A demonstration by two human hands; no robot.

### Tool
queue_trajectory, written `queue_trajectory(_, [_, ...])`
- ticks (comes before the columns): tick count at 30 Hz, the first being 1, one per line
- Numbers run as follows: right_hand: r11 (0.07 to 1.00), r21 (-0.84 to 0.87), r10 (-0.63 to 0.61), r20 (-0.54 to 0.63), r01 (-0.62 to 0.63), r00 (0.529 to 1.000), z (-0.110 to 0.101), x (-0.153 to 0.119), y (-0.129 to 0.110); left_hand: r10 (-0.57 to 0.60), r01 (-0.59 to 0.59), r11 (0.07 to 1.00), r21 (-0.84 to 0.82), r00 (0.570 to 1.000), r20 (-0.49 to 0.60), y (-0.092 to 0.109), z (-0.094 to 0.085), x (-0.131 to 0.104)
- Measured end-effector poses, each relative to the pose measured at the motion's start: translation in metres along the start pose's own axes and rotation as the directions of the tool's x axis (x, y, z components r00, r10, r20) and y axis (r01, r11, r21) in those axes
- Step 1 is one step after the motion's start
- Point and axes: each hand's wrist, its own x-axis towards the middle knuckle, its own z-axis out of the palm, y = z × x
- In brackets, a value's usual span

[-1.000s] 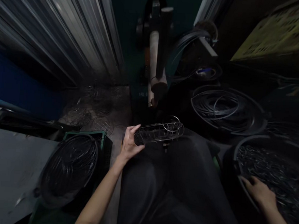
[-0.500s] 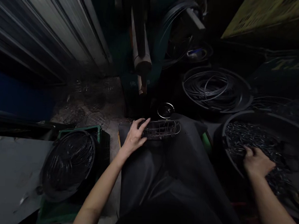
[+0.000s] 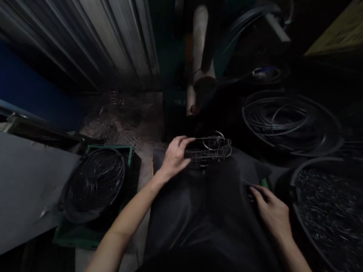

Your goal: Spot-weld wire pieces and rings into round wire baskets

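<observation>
A small wire basket lies above my lap, over the dark apron. My left hand grips its left end, fingers over the top and thumb below. Close behind the basket shows a thin metal ring. My right hand is over the right side of the apron, its thumb and fingers pinched on a short thin wire piece that points left. To its right stands a black tub of many small metal wire pieces.
A second tub with coiled wire sits at the back right. Ahead hangs a machine arm. At left, a basin of wire rings rests on a green crate, beside a grey panel.
My right hand has come out of the tub of wire pieces and moved left toward the basket, a thin wire piece in its fingers. My left hand stays at the basket, which has tilted.
</observation>
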Motion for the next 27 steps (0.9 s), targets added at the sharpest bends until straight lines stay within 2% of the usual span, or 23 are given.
queue_trajectory(2, [0.998,0.068,-0.008,-0.011,0.009,1.000,0.003,0.000,-0.021,0.001,0.000,0.998,0.058,1.000,-0.017,0.000,0.000,0.002])
queue_trajectory(4, [0.985,0.136,-0.100,-0.047,0.106,0.994,0.007,0.001,-0.053,0.007,-0.003,0.992,0.127,1.000,-0.030,0.002,0.000,0.005])
queue_trajectory(6, [0.955,0.228,-0.186,-0.035,0.189,0.982,0.019,0.006,-0.087,0.023,-0.015,0.982,0.190,0.999,-0.038,0.005,-0.001,0.007])
queue_trajectory(8, [0.924,0.346,-0.191,0.045,0.164,0.981,0.036,0.013,-0.116,0.051,-0.039,0.970,0.241,0.998,-0.041,0.008,-0.001,0.009])
queue_trajectory(10, [0.894,0.437,-0.165,0.122,0.097,0.979,0.055,0.022,-0.134,0.072,-0.057,0.960,0.273,0.996,-0.045,0.010,-0.001,0.009])
queue_trajectory(12, [0.870,0.489,-0.148,0.150,0.057,0.978,0.070,0.030,-0.143,0.076,-0.057,0.956,0.289,0.996,-0.056,0.011,-0.002,0.008])
queue_trajectory(14, [0.856,0.512,-0.162,0.139,0.069,0.977,0.080,0.034,-0.147,0.069,-0.047,0.955,0.292,0.996,-0.064,0.009,-0.003,0.008])
queue_trajectory(17, [0.867,0.453,-0.251,0.036,0.208,0.967,0.091,0.033,-0.149,0.050,-0.028,0.960,0.280,0.996,-0.072,0.007,-0.005,0.008])
queue_trajectory(21, [0.854,0.303,-0.395,-0.154,0.423,0.906,0.103,0.031,-0.153,0.063,-0.031,0.968,0.250,0.991,-0.121,0.003,-0.007,0.011])
queue_trajectory(24, [0.834,0.262,-0.435,-0.228,0.485,0.871,0.110,0.034,-0.156,0.079,-0.040,0.973,0.226,0.983,-0.167,-0.001,-0.006,0.015])
queue_trajectory(27, [0.823,0.239,-0.459,-0.253,0.515,0.852,0.113,0.042,-0.160,0.081,-0.037,0.976,0.216,0.976,-0.200,-0.005,-0.005,0.020])
